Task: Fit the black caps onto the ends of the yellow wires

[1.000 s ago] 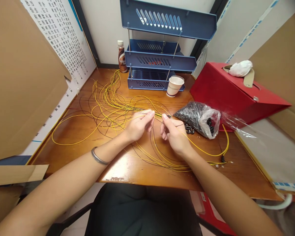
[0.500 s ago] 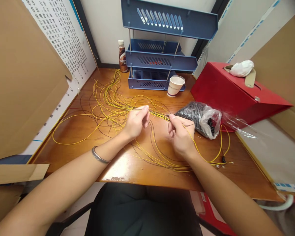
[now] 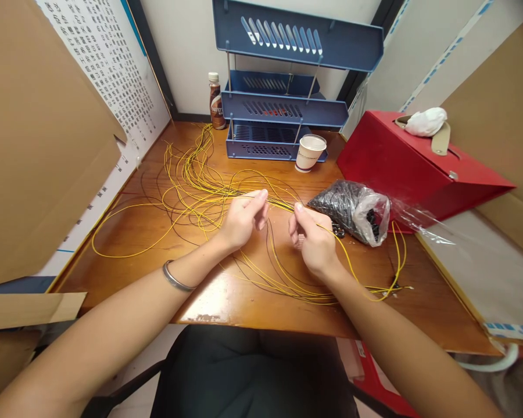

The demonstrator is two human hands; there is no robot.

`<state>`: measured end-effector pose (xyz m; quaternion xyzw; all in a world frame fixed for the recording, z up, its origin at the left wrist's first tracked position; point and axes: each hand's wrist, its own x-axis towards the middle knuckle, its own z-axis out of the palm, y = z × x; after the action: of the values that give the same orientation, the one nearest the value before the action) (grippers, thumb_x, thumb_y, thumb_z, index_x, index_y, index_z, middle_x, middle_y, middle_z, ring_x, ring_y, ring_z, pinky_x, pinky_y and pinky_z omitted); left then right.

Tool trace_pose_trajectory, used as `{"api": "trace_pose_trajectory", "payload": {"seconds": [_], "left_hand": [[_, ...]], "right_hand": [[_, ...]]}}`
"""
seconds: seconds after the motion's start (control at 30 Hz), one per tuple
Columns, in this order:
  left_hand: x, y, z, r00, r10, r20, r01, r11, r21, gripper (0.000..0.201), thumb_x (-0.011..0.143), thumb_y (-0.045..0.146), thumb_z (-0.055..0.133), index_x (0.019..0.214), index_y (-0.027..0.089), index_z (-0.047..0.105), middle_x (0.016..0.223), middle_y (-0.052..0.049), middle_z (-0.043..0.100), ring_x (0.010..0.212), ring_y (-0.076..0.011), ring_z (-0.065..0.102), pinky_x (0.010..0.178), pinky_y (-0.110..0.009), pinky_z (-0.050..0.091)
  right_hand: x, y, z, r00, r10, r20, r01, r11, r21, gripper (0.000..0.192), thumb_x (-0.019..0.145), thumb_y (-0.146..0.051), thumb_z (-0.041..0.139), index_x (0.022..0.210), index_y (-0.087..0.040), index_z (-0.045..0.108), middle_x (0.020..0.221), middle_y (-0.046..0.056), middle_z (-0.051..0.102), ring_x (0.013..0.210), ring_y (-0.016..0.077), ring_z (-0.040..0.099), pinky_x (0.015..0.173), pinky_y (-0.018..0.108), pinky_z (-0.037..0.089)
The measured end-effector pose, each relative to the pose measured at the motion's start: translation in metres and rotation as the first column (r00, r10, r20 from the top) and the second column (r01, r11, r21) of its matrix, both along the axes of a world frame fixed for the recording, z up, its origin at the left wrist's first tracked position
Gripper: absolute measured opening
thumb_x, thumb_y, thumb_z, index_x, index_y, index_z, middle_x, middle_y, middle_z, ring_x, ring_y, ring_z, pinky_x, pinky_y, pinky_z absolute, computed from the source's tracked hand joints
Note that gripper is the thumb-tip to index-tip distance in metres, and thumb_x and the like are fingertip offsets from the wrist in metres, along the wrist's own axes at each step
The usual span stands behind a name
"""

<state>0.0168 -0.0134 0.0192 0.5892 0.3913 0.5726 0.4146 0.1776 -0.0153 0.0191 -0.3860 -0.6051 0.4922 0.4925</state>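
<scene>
Long thin yellow and black wires (image 3: 196, 184) lie in a loose tangle across the wooden table. My left hand (image 3: 245, 217) is closed in a pinch around some of the wires near the middle. A short way to its right, my right hand (image 3: 312, 238) also pinches the wires between thumb and fingers. A taut stretch of wire runs between the two hands. From the right hand a yellow wire curves down to the right, to a small black piece (image 3: 394, 283) on the table. Other wire loops pass below both hands.
Right of my right hand lies a clear plastic bag (image 3: 351, 209) of small black parts. Behind it stand a red box (image 3: 401, 168) and a paper cup (image 3: 310, 154). A blue tiered rack (image 3: 283, 107) and a brown bottle (image 3: 217, 104) are at the back. Cardboard (image 3: 43, 162) borders the left.
My right hand has moved slightly left, closer to my left hand, and the yellow wire trailing from it has shifted. My left hand has barely moved.
</scene>
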Motion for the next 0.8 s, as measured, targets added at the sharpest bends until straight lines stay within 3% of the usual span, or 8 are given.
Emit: {"api": "trace_pose_trajectory", "payload": {"seconds": [0.1,0.2,0.4,0.5,0.7,0.8], "left_hand": [[-0.0023,0.0027,0.0002,0.994,0.064,0.084,-0.062,0.998,-0.024,0.055,0.095,0.057,0.05,0.055,0.02,0.047,0.045,0.002,0.044,0.043,-0.0098,0.041,0.052,-0.028,0.037],[-0.0031,0.0033,0.0002,0.995,0.051,0.091,-0.048,0.998,-0.036,0.053,0.095,0.057,0.051,0.057,0.02,0.049,0.044,0.002,0.045,0.042,-0.0097,0.042,0.051,-0.028,0.036],[0.001,0.0,-0.0014,0.991,-0.122,-0.061,0.119,0.992,-0.044,0.059,0.096,0.06,0.048,0.055,0.019,0.051,0.045,0.002,0.045,0.044,-0.0096,0.041,0.05,-0.027,0.035],[0.0023,0.0001,-0.0031,0.983,-0.174,-0.054,0.17,0.983,-0.063,0.057,0.095,0.06,0.05,0.056,0.019,0.051,0.047,0.002,0.045,0.044,-0.0094,0.041,0.049,-0.027,0.034],[-0.0021,0.0058,-0.0031,0.992,-0.009,0.128,0.018,0.998,-0.068,0.049,0.094,0.056,0.053,0.06,0.02,0.05,0.045,0.003,0.044,0.04,-0.0088,0.04,0.046,-0.027,0.031],[-0.003,0.0058,-0.0022,0.992,0.0,0.123,0.008,0.998,-0.069,0.048,0.094,0.056,0.053,0.062,0.02,0.05,0.045,0.004,0.044,0.04,-0.0087,0.039,0.046,-0.027,0.032]], "right_hand": [[0.0012,0.001,0.0021,0.996,-0.083,-0.018,0.084,0.995,0.053,0.056,0.095,-0.052,0.055,0.048,-0.021,0.05,0.044,-0.002,0.045,0.042,0.0098,0.039,0.047,0.027,0.03],[0.0013,0.0018,0.0025,0.992,-0.119,-0.047,0.122,0.991,0.048,0.056,0.094,-0.052,0.056,0.047,-0.021,0.049,0.043,-0.002,0.044,0.041,0.0098,0.039,0.046,0.028,0.03],[0.0007,0.0022,-0.0031,1.0,-0.005,0.003,0.005,1.0,-0.031,0.055,0.092,-0.061,0.057,0.056,-0.02,0.054,0.047,-0.003,0.046,0.042,0.0098,0.039,0.044,0.026,0.029],[0.0009,0.0025,-0.0056,0.999,0.037,0.028,-0.036,0.999,-0.028,0.054,0.094,-0.059,0.055,0.056,-0.02,0.054,0.047,-0.004,0.046,0.042,0.0097,0.038,0.045,0.026,0.029],[0.0016,0.0024,-0.0008,0.998,-0.055,0.039,0.053,0.997,0.051,0.058,0.095,-0.054,0.056,0.049,-0.021,0.045,0.044,-0.004,0.041,0.043,0.0098,0.036,0.048,0.028,0.028],[0.0015,0.0027,0.0009,0.996,-0.078,0.04,0.076,0.996,0.051,0.057,0.095,-0.053,0.057,0.048,-0.021,0.044,0.045,-0.004,0.042,0.044,0.0098,0.037,0.048,0.028,0.029]]}}
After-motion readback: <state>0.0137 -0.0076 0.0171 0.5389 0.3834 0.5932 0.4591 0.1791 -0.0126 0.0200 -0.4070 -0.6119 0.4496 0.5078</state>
